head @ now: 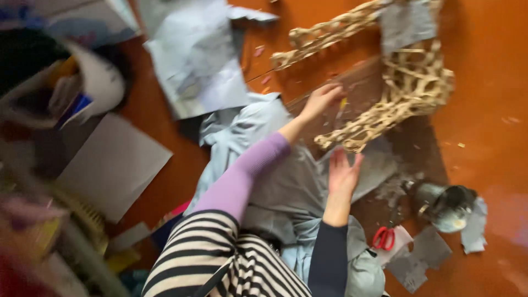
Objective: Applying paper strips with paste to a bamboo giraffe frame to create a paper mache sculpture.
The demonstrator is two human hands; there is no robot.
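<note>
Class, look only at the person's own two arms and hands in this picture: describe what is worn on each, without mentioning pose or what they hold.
The left arm wears a snug lilac sleeve reaching the wrist, emerging from a black-and-cream striped top. The right arm wears a dark navy sleeve ending partway along the forearm. The left hand and right hand are both bare: no gloves, and the blur hides any rings.

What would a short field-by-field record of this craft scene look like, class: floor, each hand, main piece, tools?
Floor: orange-brown floor, littered with grey paper sheets
Left hand: left hand, lilac sleeve, reaching to the lattice; contact blurred
Right hand: right hand, fingers spread, just below the lattice's lower end
Main piece: tan woven lattice frame, lying flat
Tools: red-handled scissors; metal can on its side
Lap: grey cloth
</note>
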